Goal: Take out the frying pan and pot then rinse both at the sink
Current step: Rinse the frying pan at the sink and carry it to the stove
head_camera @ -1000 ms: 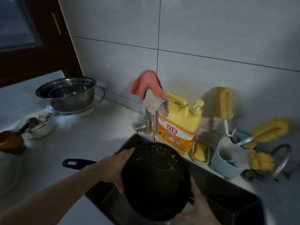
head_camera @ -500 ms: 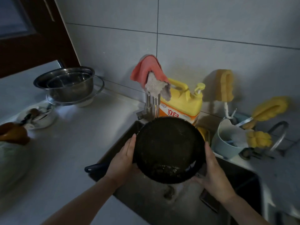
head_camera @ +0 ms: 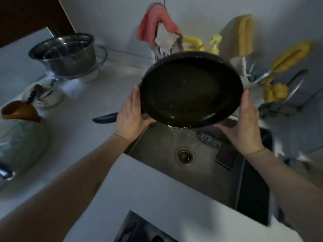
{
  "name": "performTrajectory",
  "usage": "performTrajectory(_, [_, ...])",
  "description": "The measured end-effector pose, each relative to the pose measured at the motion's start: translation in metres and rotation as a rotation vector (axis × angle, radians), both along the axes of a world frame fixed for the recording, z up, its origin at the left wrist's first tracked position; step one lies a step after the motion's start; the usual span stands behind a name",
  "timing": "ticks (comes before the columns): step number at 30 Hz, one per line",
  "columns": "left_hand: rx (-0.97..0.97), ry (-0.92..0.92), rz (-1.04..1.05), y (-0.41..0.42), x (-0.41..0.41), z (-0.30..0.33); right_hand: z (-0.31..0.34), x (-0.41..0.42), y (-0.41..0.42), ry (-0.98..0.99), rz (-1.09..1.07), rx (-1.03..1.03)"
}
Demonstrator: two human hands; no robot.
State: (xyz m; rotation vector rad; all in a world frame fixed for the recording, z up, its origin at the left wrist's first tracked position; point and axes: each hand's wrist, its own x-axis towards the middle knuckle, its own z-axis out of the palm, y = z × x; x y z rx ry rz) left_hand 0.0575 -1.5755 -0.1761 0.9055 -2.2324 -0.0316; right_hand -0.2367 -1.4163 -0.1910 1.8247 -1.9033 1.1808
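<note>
**Black frying pan tipped over the sink, draining**

Item 1. Stainless steel sink basin (head_camera: 157, 151), nearest container, at 6 o'clock of the pan. Contents: round metal drain (head_camera: 185, 155), a silvery wire scourer (head_camera: 207, 139) at its 2 o'clock, a dark flat rectangular pad (head_camera: 225, 158) at its 3 o'clock, and a stream of water (head_camera: 176, 135) falling toward the drain.

Item 2. Round black frying pan (head_camera: 191, 89), held above the basin, tilted with its inner face toward the camera and its low rim at 6 o'clock, where the water spills off. Its dark handle (head_camera: 104, 118) points to 8 o'clock over the white countertop (head_camera: 83, 137); long axis runs 8 to 2 o'clock.

Item 3. Left hand (head_camera: 130, 114), clasped on the rim at 9 o'clock, by the handle root. Right hand (head_camera: 244, 123), clasped on the rim at 3 o'clock, thumb up the edge.

Item 4. Small white bowl (head_camera: 44, 95), at 9 o'clock, holding utensils; details blurred.

Item 5. Stainless steel pot (head_camera: 64, 53), at 10 o'clock on the counter, well apart from the pan; interior contents unclear.
</note>
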Motion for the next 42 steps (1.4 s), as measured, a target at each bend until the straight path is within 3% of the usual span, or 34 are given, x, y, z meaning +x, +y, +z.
performTrajectory(11, [-0.364,0.194,-0.03,0.002,-0.017,0.061,0.072,-0.001,0.016,0.058,-0.08,-0.161])
performTrajectory(19, [-0.365,0.212,-0.072,0.007,-0.029,0.067,0.077,-0.013,0.021,0.081,-0.123,-0.152])
performTrajectory(25, [-0.257,0.174,-0.1,0.011,-0.043,0.056,0.063,-0.024,0.027,0.031,-0.097,-0.143])
performTrajectory(29, [-0.117,0.008,-0.13,0.017,-0.055,0.024,0.019,-0.024,0.05,-0.011,-0.066,-0.136])
performTrajectory(42, [0.511,-0.325,-0.291,0.021,-0.095,-0.108,-0.105,-0.03,0.095,-0.385,-0.205,0.392])
